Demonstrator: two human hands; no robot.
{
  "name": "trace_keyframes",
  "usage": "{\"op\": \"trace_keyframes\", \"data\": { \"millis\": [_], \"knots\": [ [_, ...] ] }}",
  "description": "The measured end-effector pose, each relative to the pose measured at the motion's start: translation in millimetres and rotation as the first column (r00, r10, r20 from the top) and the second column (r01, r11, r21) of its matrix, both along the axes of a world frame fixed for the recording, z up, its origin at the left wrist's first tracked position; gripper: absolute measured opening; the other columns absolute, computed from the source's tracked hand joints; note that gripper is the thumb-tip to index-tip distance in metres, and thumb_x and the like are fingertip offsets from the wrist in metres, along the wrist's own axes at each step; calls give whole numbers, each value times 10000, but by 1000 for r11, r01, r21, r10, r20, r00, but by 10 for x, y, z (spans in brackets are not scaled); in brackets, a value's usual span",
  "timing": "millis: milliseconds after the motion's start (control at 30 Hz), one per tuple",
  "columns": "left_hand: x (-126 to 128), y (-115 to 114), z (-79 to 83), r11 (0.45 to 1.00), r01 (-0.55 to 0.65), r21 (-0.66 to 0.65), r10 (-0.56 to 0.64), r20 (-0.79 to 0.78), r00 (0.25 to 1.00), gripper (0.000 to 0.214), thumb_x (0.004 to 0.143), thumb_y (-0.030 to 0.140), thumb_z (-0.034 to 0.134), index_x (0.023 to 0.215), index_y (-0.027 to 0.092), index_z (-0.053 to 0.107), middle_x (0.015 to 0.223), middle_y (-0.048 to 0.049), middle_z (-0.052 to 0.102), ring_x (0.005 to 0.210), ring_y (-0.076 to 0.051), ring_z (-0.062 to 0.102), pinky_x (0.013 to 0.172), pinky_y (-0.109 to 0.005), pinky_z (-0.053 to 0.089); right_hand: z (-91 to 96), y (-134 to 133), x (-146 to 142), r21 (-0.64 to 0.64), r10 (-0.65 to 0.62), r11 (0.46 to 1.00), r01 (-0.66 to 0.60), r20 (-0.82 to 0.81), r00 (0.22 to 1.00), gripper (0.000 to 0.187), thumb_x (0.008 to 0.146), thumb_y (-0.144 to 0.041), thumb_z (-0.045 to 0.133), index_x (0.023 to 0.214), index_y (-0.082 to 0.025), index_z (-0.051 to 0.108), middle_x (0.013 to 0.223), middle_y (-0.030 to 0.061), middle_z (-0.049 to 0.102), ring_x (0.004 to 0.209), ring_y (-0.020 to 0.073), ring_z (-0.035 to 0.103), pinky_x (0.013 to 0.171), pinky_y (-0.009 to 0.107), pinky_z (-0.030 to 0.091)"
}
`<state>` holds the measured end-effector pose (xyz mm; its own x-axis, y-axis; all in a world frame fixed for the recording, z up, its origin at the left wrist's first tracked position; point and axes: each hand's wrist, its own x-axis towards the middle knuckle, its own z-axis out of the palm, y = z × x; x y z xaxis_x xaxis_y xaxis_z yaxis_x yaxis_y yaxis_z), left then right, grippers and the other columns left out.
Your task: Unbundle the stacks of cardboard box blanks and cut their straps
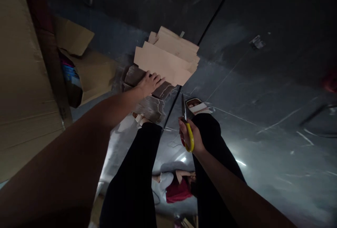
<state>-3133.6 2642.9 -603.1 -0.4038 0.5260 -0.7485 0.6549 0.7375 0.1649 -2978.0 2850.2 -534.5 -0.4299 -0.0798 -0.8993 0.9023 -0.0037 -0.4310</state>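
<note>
My right hand (197, 137) grips a pair of scissors (189, 139) with a yellow and red handle, its blades pointing away from me. The blades look closed together. Over the floor in front of me, my left hand (149, 84) rests with its fingers spread at the near edge of a stack of flat cardboard pieces (165, 59). Beneath that hand lies a dark brown bundle (135, 75) with what looks like clear plastic wrap (151, 106) around its near side. Whether the fingers press on the cardboard or the bundle is hard to make out.
An opened cardboard box (96, 73) with colourful contents stands to the left, beside a large cardboard surface (26, 80). A dark line (218, 8) crosses the grey floor (263, 91). Small scraps (257, 41) lie to the right. Another person (177, 189) in red is behind my legs.
</note>
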Motion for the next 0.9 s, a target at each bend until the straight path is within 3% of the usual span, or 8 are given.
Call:
{"op": "trace_keyframes", "data": {
  "millis": [133,267,400,500,600,700,767,900],
  "knots": [
    [260,-97,94,999,48,-16,-46,74,996,798,655,98,576,1390,161,270,1265,-192,431,1161,-350,375,965,-493,262,16,16,-41,2,-35,999,35,19,999,536,675,-617,596,923,-147,531,529,-48,393,418,79,380,343,181,310],
    [589,-181,46,992,-53,-114,61,65,996,614,719,95,473,1309,255,417,1345,-139,391,1278,-361,257,1016,-581,111,19,8,-61,-8,-69,998,70,53,996,532,689,-620,584,951,-162,515,549,-50,394,416,79,383,331,179,298],
    [817,-247,52,990,-92,-104,98,55,994,583,744,74,425,1306,228,419,1369,-143,359,1286,-366,244,1006,-552,157,-39,30,1,-9,-45,999,46,38,998,527,688,-609,598,949,-157,527,537,-49,401,431,82,392,344,174,310],
    [711,-218,104,995,-74,-72,78,48,996,642,705,81,484,1331,171,376,1331,-192,378,1229,-393,304,970,-547,213,-68,80,47,10,-20,1000,20,21,1000,532,694,-603,600,965,-151,528,525,-51,412,406,74,373,341,172,310],
    [389,-135,202,999,-39,-23,42,129,991,785,621,143,613,1346,91,316,1235,-238,438,1078,-403,415,884,-538,305,-4,121,26,55,-27,998,26,14,1000,545,683,-641,579,912,-151,516,514,-54,405,382,73,365,318,172,300],
    [72,-61,410,998,-39,47,28,216,976,901,579,287,701,1346,62,284,1209,-230,453,1004,-373,453,850,-493,356,201,144,-65,103,-52,993,54,-21,998,567,671,-680,555,885,-158,503,496,-56,402,371,74,362,298,166,294],
    [-36,-29,643,997,-43,69,27,219,975,924,560,316,720,1340,70,290,1218,-215,451,1005,-352,459,852,-449,375,410,175,-132,117,-62,991,69,-60,996,586,669,-694,545,908,-161,497,479,-62,396,356,76,349,279,167,288],
    [43,6,1411,994,-68,88,51,180,982,908,535,264,716,1326,84,310,1187,-168,474,977,-301,487,849,-381,392,875,381,-190,132,-51,989,68,-131,990,602,703,-681,524,1009,-165,489,465,-74,377,333,80,330,264,171,277]
  ]
}}
